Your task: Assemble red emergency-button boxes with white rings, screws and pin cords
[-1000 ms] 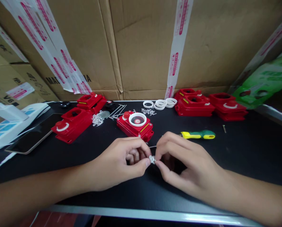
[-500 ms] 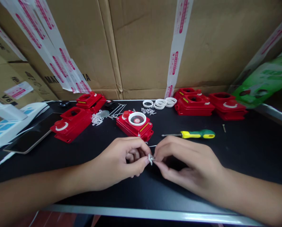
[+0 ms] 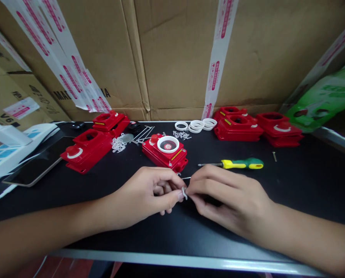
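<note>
My left hand (image 3: 153,197) pinches a small whitish piece (image 3: 184,193) between thumb and forefinger, just above the tabletop. From the other side, my right hand (image 3: 233,197) has its fingertips closed at the same piece. The piece is too small and too covered by fingers to name its kind. A thin metal rod (image 3: 186,178) shows just behind the fingertips. Beyond my hands sits a red housing (image 3: 163,154) with a white ring (image 3: 168,144) around its dark round window. A green and yellow screwdriver (image 3: 242,163) lies behind my right hand.
Red housings (image 3: 87,150) stand at left, more (image 3: 238,127) at right. Small white parts (image 3: 119,143), metal rods (image 3: 144,134), white rings (image 3: 196,126) and screws (image 3: 181,135) lie at the back. A screw (image 3: 274,156), phone (image 3: 36,166), power strip (image 3: 24,148) and cardboard (image 3: 172,58) surround them.
The whitish piece has turned slightly between my fingertips, and my right fingertips have moved a little closer to the left ones. Everything on the table stays in place.
</note>
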`<state>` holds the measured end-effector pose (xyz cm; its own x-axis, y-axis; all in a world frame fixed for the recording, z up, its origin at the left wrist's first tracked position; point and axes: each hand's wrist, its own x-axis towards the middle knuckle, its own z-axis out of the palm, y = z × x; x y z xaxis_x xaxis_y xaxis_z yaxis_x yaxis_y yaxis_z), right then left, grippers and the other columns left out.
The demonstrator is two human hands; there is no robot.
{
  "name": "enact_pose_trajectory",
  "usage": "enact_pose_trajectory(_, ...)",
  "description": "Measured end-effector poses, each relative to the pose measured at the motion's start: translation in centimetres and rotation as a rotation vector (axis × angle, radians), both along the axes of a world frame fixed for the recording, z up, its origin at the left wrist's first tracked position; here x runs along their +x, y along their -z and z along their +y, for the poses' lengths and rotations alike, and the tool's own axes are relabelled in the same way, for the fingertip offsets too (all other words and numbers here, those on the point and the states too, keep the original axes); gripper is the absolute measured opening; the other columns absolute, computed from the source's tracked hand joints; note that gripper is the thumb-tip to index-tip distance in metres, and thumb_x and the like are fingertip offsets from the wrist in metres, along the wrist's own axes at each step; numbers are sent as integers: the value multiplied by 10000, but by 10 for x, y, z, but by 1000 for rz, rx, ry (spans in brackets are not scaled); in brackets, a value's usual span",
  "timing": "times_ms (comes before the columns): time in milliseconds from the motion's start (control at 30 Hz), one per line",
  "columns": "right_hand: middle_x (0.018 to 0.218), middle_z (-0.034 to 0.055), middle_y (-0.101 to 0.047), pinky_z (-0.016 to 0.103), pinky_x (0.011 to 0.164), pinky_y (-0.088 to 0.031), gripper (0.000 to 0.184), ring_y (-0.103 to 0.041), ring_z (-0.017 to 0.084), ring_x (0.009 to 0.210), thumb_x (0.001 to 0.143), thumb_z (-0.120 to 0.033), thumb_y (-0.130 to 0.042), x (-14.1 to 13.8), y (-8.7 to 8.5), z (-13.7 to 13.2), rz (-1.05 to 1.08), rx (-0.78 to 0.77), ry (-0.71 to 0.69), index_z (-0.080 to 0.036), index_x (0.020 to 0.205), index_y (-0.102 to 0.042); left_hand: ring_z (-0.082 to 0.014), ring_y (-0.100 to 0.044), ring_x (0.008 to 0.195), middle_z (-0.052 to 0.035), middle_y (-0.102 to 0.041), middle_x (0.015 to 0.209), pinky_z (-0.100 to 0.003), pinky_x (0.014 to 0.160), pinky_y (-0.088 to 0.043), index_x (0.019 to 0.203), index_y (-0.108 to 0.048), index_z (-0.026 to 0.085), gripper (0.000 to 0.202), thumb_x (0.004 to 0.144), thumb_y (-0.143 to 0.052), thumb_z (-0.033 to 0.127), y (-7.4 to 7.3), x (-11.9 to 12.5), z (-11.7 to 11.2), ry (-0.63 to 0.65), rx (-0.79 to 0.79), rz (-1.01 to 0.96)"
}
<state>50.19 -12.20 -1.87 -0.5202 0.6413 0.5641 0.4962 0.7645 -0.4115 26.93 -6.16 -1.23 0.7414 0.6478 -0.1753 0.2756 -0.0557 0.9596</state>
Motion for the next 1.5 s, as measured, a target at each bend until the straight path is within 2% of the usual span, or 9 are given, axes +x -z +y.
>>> enact_pose_trajectory(233,1045,78,-717,270,729,-590,137,-725,160,867,1040,-132,-590,4,4,0,-179,60,60,-183,1106,-699,-98,-618,588,31,-662,679,-192,573,-541,970,-736,144,147,919,-751,281,2,0,0,-28,-46,15)
enact_pose_trajectory(367,1017,73,-739,264,709,-590,120,-737,165,858,1030,-133,-603,2,4,-1,-151,70,56,-191,1097,-683,-96,-615,583,31,-664,664,-183,562,-534,922,-749,149,121,924,-747,270,2,1,-1,-36,-65,-1)
enact_pose_trajectory(633,921,44,-708,253,673,-558,113,-655,131,752,994,-115,-605,-3,-1,-2,68,-132,17,-215,1017,-652,-94,-636,580,-23,-761,797,-190,549,-527,853,-758,146,149,948,-703,247,2,0,0,-45,-35,-27)
enact_pose_trajectory(900,895,16,-682,235,665,-546,103,-638,109,715,958,-115,-641,-6,1,0,138,-250,36,-217,947,-634,-100,-635,595,27,-663,669,-185,574,-517,876,-699,152,51,906,-717,189,-2,-1,-1,-10,62,-28)
enact_pose_trajectory(1100,917,21,-672,232,679,-541,117,-633,107,743,964,-96,-633,-6,1,-3,119,-199,28,-212,981,-628,-100,-624,597,33,-646,670,-206,605,-524,906,-655,158,43,922,-689,180,-1,0,-2,3,58,-34)
enact_pose_trajectory(1200,936,31,-666,234,698,-540,137,-630,110,769,962,-70,-623,-3,2,-4,89,-127,45,-199,1006,-625,-100,-638,618,39,-652,744,-218,624,-551,987,-613,174,126,913,-713,186,-1,-1,-3,-29,16,-78)
enact_pose_trajectory(1300,946,44,-676,244,715,-557,150,-655,120,791,959,-52,-614,-2,2,-4,46,-35,62,-187,1024,-627,-112,-660,680,24,-669,815,-235,665,-573,989,-578,182,169,903,-723,187,-2,-3,-4,-29,-26,-110)
enact_pose_trajectory(1500,913,36,-701,241,716,-584,129,-708,129,788,951,-62,-639,-3,3,-3,-22,101,108,-176,1009,-654,-111,-624,697,10,-659,761,-230,687,-526,932,-647,147,177,940,-737,299,-5,-2,-5,-4,-32,-73)
